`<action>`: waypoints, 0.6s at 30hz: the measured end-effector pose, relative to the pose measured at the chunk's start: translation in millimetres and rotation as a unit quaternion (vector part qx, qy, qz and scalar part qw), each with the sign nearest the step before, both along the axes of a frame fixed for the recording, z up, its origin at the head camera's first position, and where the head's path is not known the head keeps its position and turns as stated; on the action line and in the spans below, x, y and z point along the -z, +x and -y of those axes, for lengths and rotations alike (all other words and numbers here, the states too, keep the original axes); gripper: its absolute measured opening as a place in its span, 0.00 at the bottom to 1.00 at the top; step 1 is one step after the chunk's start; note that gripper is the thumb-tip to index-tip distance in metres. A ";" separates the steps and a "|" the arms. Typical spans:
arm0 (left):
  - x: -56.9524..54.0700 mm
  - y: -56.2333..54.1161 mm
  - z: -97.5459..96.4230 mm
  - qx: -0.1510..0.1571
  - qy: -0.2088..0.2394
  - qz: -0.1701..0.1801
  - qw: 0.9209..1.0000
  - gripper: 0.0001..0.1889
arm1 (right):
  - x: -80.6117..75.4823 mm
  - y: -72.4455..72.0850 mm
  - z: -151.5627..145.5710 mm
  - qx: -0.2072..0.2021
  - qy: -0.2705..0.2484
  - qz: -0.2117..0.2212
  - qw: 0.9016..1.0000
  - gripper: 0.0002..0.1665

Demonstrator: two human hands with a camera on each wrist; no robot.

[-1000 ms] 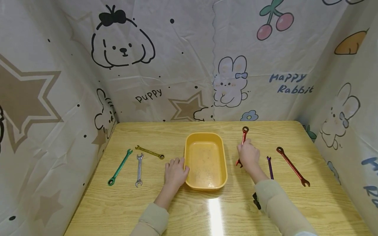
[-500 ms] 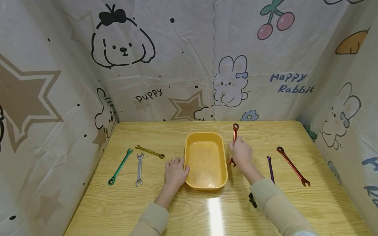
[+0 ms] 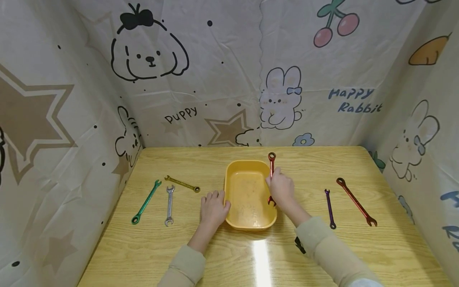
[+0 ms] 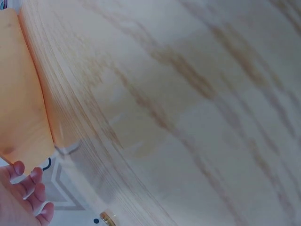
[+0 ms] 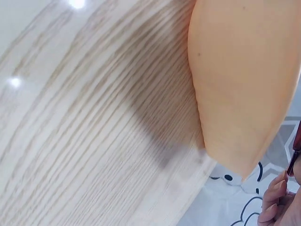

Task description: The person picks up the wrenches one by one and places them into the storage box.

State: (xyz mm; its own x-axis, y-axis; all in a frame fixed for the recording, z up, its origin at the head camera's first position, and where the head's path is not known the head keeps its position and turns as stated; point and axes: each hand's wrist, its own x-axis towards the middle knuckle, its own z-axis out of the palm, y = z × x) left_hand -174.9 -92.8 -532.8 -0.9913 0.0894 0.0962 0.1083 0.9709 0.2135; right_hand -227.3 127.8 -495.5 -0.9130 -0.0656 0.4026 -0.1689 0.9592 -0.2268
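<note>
In the head view, my right hand (image 3: 282,186) grips a red combination wrench (image 3: 271,161) by its middle. The ring end points away from me and the open end shows below the fingers. Hand and wrench overlap the right rim of a yellow plastic bin (image 3: 251,227). At the right wrist view's edge, the fingers (image 5: 274,197) curl near part of the dark red wrench (image 5: 297,141). My left hand (image 3: 213,209) rests against the bin's left side, thumb at the rim. The left wrist view shows its relaxed fingers (image 4: 35,193) by the orange-looking bin wall (image 4: 23,94).
Left of the bin lie a green wrench (image 3: 146,202), a silver wrench (image 3: 169,206) and a gold wrench (image 3: 182,183). To the right are a purple wrench (image 3: 330,209) and another red wrench (image 3: 356,201). A black object (image 3: 299,245) shows beside the right sleeve. Printed cloth (image 3: 215,79) surrounds the wooden table (image 3: 229,263).
My right hand has carried the red wrench leftward, from right of the bin to over its right rim. The purple wrench's lower end has come into view. The left hand stays put.
</note>
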 end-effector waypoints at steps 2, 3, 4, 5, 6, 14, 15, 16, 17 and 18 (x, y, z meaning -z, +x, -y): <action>-0.9 0.2 -0.2 0.000 0.002 0.001 1.000 0.14 | 2.0 1.0 4.9 -0.006 0.012 -0.019 1.000 0.15; -1.4 0.4 -0.2 0.000 0.002 0.002 1.000 0.14 | 3.1 1.4 7.3 -0.009 0.016 -0.027 0.999 0.15; -1.8 0.4 -0.3 0.000 0.003 0.002 1.000 0.14 | 3.9 1.9 9.8 -0.012 0.021 -0.034 0.999 0.15; -2.2 0.6 -0.4 -0.001 0.003 0.003 1.000 0.14 | 4.9 2.4 12.2 -0.015 0.025 -0.038 0.999 0.15; -2.5 0.6 -0.5 -0.001 0.003 0.003 1.000 0.15 | 6.0 2.9 14.7 -0.017 0.027 -0.041 0.999 0.15; -3.3 0.7 -0.9 -0.003 -0.004 0.007 1.000 0.15 | 17.2 5.9 32.3 -0.028 0.052 -0.081 0.995 0.15; -3.3 0.7 -0.9 -0.003 -0.004 0.008 1.000 0.15 | 18.7 6.4 34.3 -0.030 0.056 -0.084 0.994 0.15; -3.3 0.8 -1.0 -0.003 -0.004 0.009 1.000 0.15 | 20.0 6.7 36.3 -0.033 0.057 -0.088 0.994 0.14; -3.3 0.8 -1.0 -0.003 -0.005 0.010 1.000 0.16 | 21.1 7.2 38.1 -0.036 0.059 -0.091 0.993 0.14; -3.3 0.8 -1.0 -0.003 -0.005 0.011 1.000 0.16 | 21.9 7.6 39.8 -0.039 0.059 -0.093 0.993 0.14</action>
